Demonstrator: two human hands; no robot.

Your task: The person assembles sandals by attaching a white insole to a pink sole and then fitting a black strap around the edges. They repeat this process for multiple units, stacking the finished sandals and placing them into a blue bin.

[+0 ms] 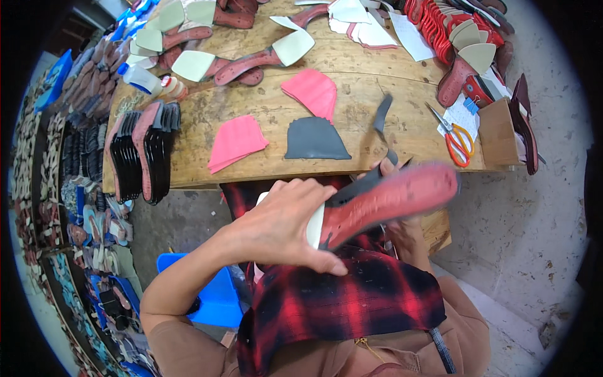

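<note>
While the broad, scuffed wooden table is stretching from ten to two o'clock, with twelve straight ahead of the worker, a red-and-black checked cloth is covering the lap. Between them, just short of the table's near edge, a long dark-red sole-shaped piece is hanging in the worker's grasp. To my eye the step in hand is laying an edging along it; the next move is calling for a steady left hold and an even, unkinked lay. The sole is slanting, its rounded end pointing toward two o'clock and blurring; its face is showing dark specks and faint markings. The bare left hand is curling around the eight o'clock end, fingers together, thumb spreading apart. The bare right hand is hiding largely behind the sole, so I cannot tell how far it is closing; a fingertip is showing beside a thin black flexible strip, which is reaching toward twelve. A smooth white patch is peeking out beside the left hand.
</note>
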